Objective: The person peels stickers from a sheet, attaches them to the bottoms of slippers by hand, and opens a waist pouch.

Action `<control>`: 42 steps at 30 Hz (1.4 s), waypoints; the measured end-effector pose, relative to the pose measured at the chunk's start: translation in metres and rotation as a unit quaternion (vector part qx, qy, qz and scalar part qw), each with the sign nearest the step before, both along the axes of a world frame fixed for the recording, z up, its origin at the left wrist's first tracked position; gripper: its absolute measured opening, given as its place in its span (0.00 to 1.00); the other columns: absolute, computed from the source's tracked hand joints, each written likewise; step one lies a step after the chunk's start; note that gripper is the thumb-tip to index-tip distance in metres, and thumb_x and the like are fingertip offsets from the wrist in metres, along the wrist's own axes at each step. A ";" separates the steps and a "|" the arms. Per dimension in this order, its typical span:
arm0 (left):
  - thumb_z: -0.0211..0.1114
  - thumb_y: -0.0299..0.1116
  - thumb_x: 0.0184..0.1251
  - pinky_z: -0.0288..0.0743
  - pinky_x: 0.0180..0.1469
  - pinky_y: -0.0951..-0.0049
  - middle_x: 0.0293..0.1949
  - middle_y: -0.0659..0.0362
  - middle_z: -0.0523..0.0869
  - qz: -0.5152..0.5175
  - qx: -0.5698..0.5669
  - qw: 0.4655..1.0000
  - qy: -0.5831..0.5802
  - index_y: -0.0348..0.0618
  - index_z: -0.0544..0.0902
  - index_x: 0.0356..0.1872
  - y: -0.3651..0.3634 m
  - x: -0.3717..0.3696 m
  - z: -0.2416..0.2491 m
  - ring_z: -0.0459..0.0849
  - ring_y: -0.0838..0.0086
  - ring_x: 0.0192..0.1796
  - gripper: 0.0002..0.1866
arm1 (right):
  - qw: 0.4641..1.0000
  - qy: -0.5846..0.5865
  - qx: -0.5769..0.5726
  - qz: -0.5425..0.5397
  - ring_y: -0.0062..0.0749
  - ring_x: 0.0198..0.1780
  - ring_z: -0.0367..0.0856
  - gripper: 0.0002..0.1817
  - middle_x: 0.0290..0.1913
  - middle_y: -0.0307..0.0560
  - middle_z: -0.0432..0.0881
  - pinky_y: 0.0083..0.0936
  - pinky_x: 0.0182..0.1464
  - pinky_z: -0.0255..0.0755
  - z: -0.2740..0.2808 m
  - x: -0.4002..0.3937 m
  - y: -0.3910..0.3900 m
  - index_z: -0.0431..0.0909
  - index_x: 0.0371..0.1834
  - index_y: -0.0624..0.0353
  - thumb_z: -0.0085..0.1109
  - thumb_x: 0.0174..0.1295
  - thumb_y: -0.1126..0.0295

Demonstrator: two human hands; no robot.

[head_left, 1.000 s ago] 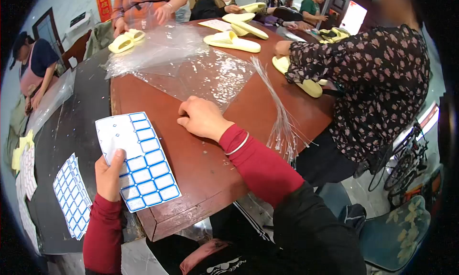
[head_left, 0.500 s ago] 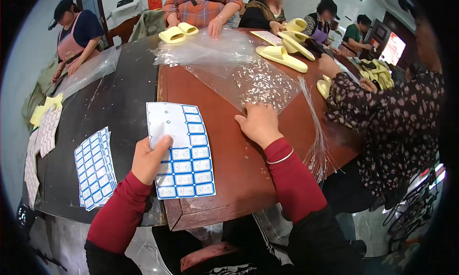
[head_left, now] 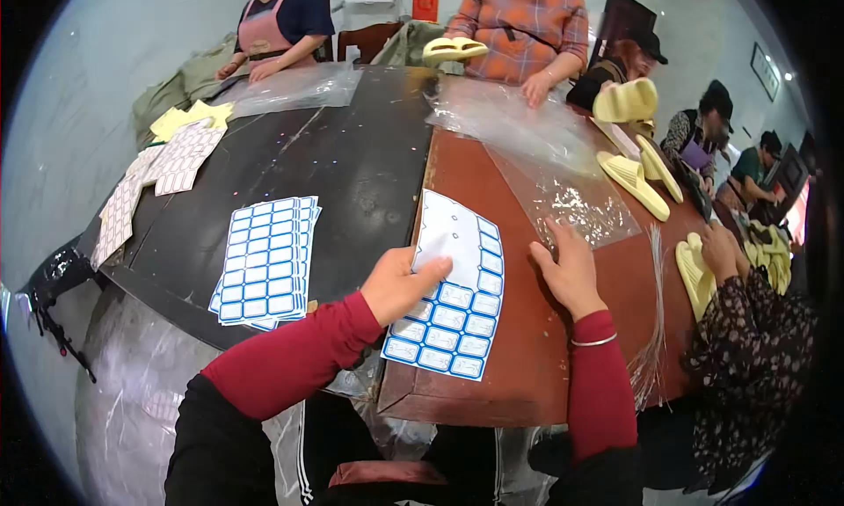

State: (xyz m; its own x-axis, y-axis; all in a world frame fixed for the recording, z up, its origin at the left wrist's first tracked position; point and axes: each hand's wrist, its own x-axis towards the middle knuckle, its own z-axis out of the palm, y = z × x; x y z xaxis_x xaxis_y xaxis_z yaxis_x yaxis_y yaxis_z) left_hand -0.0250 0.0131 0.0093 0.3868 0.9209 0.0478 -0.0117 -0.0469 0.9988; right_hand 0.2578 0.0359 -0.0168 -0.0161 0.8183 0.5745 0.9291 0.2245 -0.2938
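Observation:
My left hand (head_left: 404, 286) is closed on a sheet of sticker labels (head_left: 454, 326), thumb across its front. Blue frames with handwritten sizes fill its lower rows, while some stickers are gone from the upper part, leaving bare white backing. My right hand (head_left: 571, 273) is open, thumb and fingers apart, its fingertips overlapping the near corner of a clear plastic bag (head_left: 567, 189). To the left of my left hand lies a stack of similar label sheets (head_left: 264, 264).
Co-workers stand around the table (head_left: 352, 172). One holds yellow slippers (head_left: 453, 49); another yellow slipper (head_left: 631, 185) lies beyond the bag. Thin white strands (head_left: 655, 321) lie at right, near a person in a floral sleeve (head_left: 738, 330). Printed sheets (head_left: 189, 159) lie at far left.
The view has swung left, so things appear farther right. My right hand has turned from lying palm-down at the bag's corner to a more sideways pose. The co-worker opposite has lifted the slippers.

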 end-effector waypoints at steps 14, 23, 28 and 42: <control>0.58 0.39 0.70 0.75 0.44 0.76 0.39 0.58 0.84 -0.012 0.002 1.000 0.011 0.31 0.78 0.48 0.001 -0.001 0.002 0.80 0.79 0.41 0.18 | 0.994 -0.071 0.081 -0.023 0.50 0.52 0.77 0.20 0.48 0.56 0.79 0.38 0.53 0.70 0.001 -0.009 -0.006 0.78 0.49 0.62 0.57 0.59 0.59; 0.62 0.30 0.64 0.74 0.49 0.72 0.45 0.54 0.83 0.093 0.084 0.992 -0.031 0.31 0.72 0.54 0.009 0.000 -0.010 0.81 0.73 0.45 0.20 | 0.994 0.094 0.008 0.048 0.47 0.45 0.81 0.18 0.42 0.56 0.82 0.36 0.50 0.73 0.026 -0.019 -0.025 0.79 0.46 0.64 0.62 0.56 0.63; 0.65 0.27 0.59 0.75 0.51 0.70 0.46 0.50 0.82 0.135 0.105 0.985 -0.002 0.30 0.71 0.54 0.025 -0.005 -0.023 0.82 0.69 0.46 0.23 | 0.994 0.090 0.001 0.064 0.48 0.47 0.79 0.16 0.43 0.54 0.82 0.38 0.52 0.69 0.024 -0.019 -0.026 0.80 0.44 0.62 0.61 0.55 0.64; 0.66 0.25 0.57 0.74 0.53 0.71 0.48 0.47 0.82 0.103 0.077 0.992 0.000 0.28 0.69 0.56 0.031 -0.006 -0.022 0.81 0.67 0.50 0.26 | 0.987 0.140 -0.029 0.071 0.37 0.42 0.83 0.17 0.42 0.53 0.84 0.28 0.46 0.75 0.021 -0.016 -0.021 0.79 0.48 0.64 0.60 0.58 0.66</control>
